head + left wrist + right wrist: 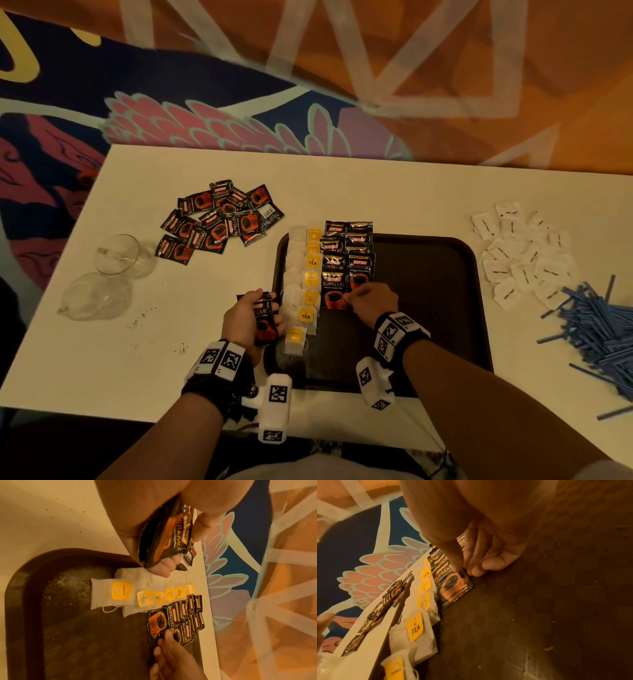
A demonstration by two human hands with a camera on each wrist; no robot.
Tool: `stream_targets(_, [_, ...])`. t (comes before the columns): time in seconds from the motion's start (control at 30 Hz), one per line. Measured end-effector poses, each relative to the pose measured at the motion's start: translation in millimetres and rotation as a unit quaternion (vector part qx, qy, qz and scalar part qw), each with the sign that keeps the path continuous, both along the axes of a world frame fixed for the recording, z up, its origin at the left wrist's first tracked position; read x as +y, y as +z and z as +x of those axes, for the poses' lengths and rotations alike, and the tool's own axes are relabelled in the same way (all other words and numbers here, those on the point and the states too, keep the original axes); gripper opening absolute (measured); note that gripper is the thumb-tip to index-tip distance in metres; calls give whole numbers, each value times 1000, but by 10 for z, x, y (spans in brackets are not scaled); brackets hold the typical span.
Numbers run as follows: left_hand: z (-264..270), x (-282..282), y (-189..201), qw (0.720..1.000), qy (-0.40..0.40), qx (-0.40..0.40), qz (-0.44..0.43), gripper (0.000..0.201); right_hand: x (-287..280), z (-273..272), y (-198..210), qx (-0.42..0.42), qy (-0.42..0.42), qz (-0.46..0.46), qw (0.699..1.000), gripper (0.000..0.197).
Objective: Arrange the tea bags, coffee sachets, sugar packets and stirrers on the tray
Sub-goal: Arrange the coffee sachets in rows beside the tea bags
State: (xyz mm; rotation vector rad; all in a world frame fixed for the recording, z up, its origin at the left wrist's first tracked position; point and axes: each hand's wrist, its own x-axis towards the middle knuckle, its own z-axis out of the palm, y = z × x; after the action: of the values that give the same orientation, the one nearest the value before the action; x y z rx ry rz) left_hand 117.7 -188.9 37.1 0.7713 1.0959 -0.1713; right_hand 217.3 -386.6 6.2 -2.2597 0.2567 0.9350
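A dark brown tray [428, 308] lies in the middle of the white table. Tea bags [308, 281] with yellow tags run in a column down its left side. Beside them lie two columns of overlapping black coffee sachets [346, 260]. My right hand [349, 298] pinches the near edge of the nearest sachet [455, 586] in the right column, flat on the tray. My left hand [269, 308] hovers at the tray's left edge and grips a small stack of coffee sachets [168, 536]. Sugar packets [524, 253] and blue stirrers [603, 325] lie on the table to the right.
A loose pile of coffee sachets [219, 219] lies on the table left of the tray. Two clear glass cups [120, 255] stand further left. The tray's right half [445, 274] is bare. A patterned carpet lies beyond the table's far edge.
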Motion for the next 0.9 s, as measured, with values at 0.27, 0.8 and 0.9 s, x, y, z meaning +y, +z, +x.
stream_targets(0.27, [80,-148,54,980,-76,34,180,28,25,-196,214,-23,10,128,991,11])
stream_targets(0.8, [279,-608,197,969,-153,43,190,40,-22,-497,468,26,11,257,966,8])
stream_targets(0.9, [251,-660,142,975,-137,51,168,27,-56,-458,475,-40,32,218,975,13])
